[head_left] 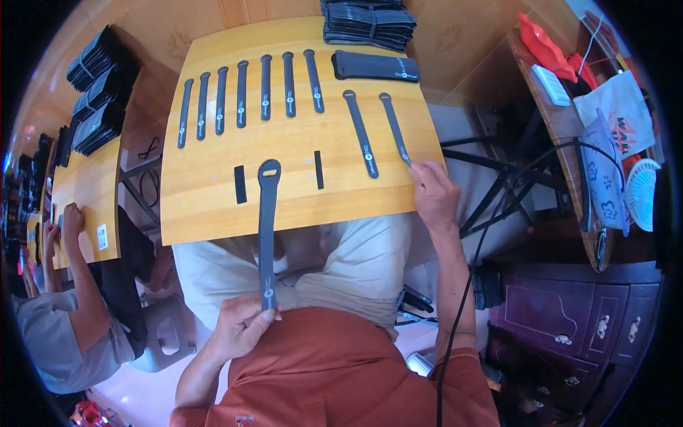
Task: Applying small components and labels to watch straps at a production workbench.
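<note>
Pinched in my left hand, near my lap, is the lower end of a long black strap. Its slotted, rounded head lies over the front of the wooden table. My right hand grips the near end of another black strap at the table's right edge. Just left of that one lies a similar strap. Several more slotted straps lie side by side across the far half. Two short black strips, a wider one and a narrower one, flank the left-hand strap.
A flat black bundle and a banded black stack sit at the table's far right. Leftward, a person works at another table with black stacks. Rightward are a wooden side table, a hanging black cable and a drawer cabinet.
</note>
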### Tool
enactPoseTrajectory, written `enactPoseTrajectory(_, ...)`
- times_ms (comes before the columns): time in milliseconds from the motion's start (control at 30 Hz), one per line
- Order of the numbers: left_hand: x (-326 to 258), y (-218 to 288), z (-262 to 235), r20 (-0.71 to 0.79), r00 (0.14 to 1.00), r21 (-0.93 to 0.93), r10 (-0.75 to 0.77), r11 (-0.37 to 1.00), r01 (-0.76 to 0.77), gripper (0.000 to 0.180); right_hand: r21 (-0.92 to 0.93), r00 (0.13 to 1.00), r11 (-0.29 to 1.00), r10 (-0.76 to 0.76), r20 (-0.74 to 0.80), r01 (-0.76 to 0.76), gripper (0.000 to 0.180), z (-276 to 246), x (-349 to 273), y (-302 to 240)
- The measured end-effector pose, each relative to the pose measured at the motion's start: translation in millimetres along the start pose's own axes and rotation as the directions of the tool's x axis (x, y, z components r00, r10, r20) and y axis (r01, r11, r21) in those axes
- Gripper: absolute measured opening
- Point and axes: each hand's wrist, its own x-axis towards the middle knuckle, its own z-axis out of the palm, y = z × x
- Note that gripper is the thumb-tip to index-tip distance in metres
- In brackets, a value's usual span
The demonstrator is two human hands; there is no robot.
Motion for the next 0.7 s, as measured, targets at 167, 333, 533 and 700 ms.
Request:
enactPoseTrajectory(167, 5.4, 1.0, 3.3, -0.016, 0.998, -0.028, -0.06, 0.998, 0.06, 0.016, -0.003, 0.995, 1.0, -0.017, 0.099, 0.017, 0.017, -1.5, -6.9, 1.1)
enactPoseTrajectory(333, 11.2, -4.9, 9.8, -0.052, 0.994, -0.08, -0.095, 0.993, 0.091, 0.014, 0.024, 0.991, 1.0, -0.021, 0.129, 0.018, 0.022, -11.0, -7.9, -14.5)
enactPoseTrajectory(533, 24.5, -16.1, 21.9, -0.073, 0.994, 0.002, 0.086, 0.996, -0.086, 0.006, 0.692, 0.806, 0.452, 0.114, 0.581, -0.562, 0.043, -33.8, -29.5, -132.0)
enactPoseTrajectory(700, 32.3, -10.8, 25.5, -0.048, 0.994, -0.074, 0.093, 0.993, -0.097, 0.009, 0.78, 0.779, -0.014, -0.058, 0.624, -0.626, 0.04, -16.5, -41.3, -183.9)
